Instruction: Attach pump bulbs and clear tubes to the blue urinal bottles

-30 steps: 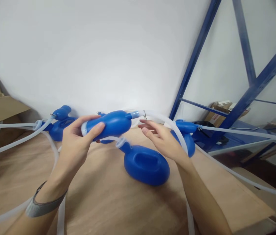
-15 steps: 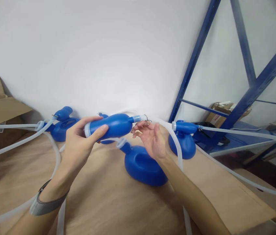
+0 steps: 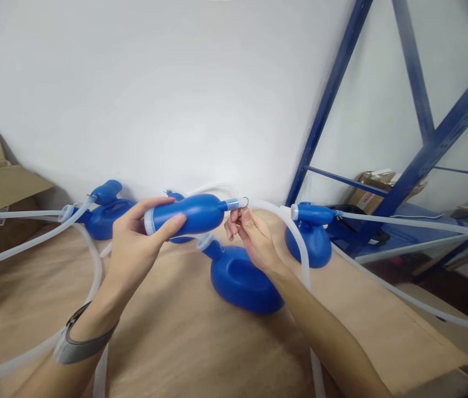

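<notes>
My left hand (image 3: 140,243) is wrapped round a blue plastic funnel-like piece (image 3: 196,213) with a whitish rim, its narrow neck pointing right. A translucent hose (image 3: 275,207) meets that neck and curves away to the right and down. At the joint, the fingertips of my right hand (image 3: 254,235) are pinched on a thin wire hose clamp (image 3: 246,202) that loops round the hose. Part of the clamp is hidden by those fingers. Below, a blue plastic bottle (image 3: 246,282) with a hollow grip lies on the brown surface, its open white-rimmed neck towards the left.
Other blue bottles with hoses stand at left (image 3: 105,218) and right (image 3: 311,246). An open cardboard box (image 3: 5,188) is at the far left. A blue metal rack (image 3: 416,166) rises on the right, and a pale wall (image 3: 176,99) stands behind.
My right hand's fingers, spread beside the hose before, have closed in a pinch on the wire clamp. My left hand keeps the blue piece in nearly the same place.
</notes>
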`<state>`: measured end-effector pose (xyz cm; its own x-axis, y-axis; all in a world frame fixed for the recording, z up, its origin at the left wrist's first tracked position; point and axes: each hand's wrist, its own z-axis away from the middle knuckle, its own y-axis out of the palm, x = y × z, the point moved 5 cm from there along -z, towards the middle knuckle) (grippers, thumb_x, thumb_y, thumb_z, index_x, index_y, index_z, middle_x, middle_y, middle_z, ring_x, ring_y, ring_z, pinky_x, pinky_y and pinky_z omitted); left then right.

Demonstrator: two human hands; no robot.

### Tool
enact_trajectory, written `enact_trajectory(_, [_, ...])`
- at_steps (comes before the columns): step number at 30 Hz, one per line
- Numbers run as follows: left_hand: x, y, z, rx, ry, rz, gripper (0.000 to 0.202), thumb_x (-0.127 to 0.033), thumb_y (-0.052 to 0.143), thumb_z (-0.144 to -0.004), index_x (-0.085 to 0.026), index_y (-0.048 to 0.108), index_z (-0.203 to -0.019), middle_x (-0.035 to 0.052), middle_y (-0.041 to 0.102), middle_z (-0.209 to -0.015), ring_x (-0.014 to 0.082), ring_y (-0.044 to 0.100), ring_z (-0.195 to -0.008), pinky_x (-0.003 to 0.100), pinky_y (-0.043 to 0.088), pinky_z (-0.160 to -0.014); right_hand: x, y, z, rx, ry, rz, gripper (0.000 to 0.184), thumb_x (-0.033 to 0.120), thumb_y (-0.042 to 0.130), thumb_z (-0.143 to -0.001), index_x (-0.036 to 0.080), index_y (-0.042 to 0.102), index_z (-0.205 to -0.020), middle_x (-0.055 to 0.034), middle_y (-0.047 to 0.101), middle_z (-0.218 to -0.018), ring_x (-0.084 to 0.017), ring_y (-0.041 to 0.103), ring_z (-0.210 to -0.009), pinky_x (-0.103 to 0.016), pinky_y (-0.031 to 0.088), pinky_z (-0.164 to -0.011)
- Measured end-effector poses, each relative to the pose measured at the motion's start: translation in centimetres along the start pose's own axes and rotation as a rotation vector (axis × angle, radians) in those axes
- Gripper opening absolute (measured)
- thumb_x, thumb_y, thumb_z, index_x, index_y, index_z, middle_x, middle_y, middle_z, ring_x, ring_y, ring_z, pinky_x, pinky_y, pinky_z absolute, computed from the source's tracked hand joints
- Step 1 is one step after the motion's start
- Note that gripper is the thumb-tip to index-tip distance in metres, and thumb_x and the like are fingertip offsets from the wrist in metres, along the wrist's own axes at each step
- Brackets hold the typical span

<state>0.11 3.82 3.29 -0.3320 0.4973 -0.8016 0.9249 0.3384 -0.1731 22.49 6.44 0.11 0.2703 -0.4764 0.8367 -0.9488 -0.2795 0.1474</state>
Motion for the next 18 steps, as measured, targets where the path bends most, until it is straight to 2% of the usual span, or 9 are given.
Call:
enact_trajectory(4, [-0.1,-0.3,-0.3,-0.006,0.000,-0.008,0.045,-0.053,0.088,-0.073,-0.023,0.079,-0.106,0.0036,0.076,-0.106,0.0238,0.071,-0.091,0.029,0.061,-0.070,-0.2,0.0,0.0,0.088,0.038,0.017,0.045,0.064,0.065,-0.096,0.021,0.059,-0.081,0.0006,0.055,-0.071,-0.015,0.052,-0.066,-0.030,0.042,-0.063])
enact_trajectory(8, [0.0,-0.5,-0.8,0.070,-0.041,-0.005,0.045,-0.052,0.089,-0.070,-0.023,0.080,-0.103,0.0012,0.074,-0.090,0.0159,0.064,-0.066,0.026,0.055,-0.056,0.1,-0.1,0.1,0.142,0.101,0.125,0.049,0.063,0.064,-0.097,0.021,0.058,-0.074,0.0007,0.054,-0.068,-0.013,0.048,-0.062,-0.029,0.038,-0.059])
enact_trajectory(10, [0.1,-0.5,-0.9,0.096,-0.052,-0.005,0.045,-0.053,0.089,-0.070,-0.023,0.080,-0.102,0.0005,0.072,-0.086,0.0143,0.061,-0.060,0.026,0.054,-0.053,0.5,-0.1,0.1,0.156,0.098,0.181,0.051,0.064,0.063,-0.097,0.021,0.056,-0.071,0.0009,0.051,-0.067,-0.013,0.046,-0.062,-0.029,0.037,-0.059])
enact_trajectory(15, [0.0,-0.3,-0.9,0.114,-0.043,-0.045,0.047,-0.057,0.088,-0.069,-0.023,0.080,-0.102,0.0007,0.072,-0.085,0.0158,0.062,-0.061,0.027,0.055,-0.055,1.1,-0.2,0.1,0.164,0.103,0.212,0.049,0.058,0.063,-0.098,0.021,0.053,-0.068,0.0027,0.048,-0.062,-0.012,0.043,-0.059,-0.029,0.035,-0.059])
enact_trajectory(18, [-0.1,-0.4,-0.9,0.100,-0.035,-0.071,0.048,-0.058,0.088,-0.069,-0.023,0.080,-0.103,0.0012,0.073,-0.086,0.0183,0.065,-0.067,0.029,0.057,-0.060,1.1,-0.1,0.1,0.161,0.136,0.178,0.048,0.059,0.062,-0.098,0.021,0.055,-0.070,0.0019,0.052,-0.064,-0.013,0.048,-0.061,-0.029,0.038,-0.061])
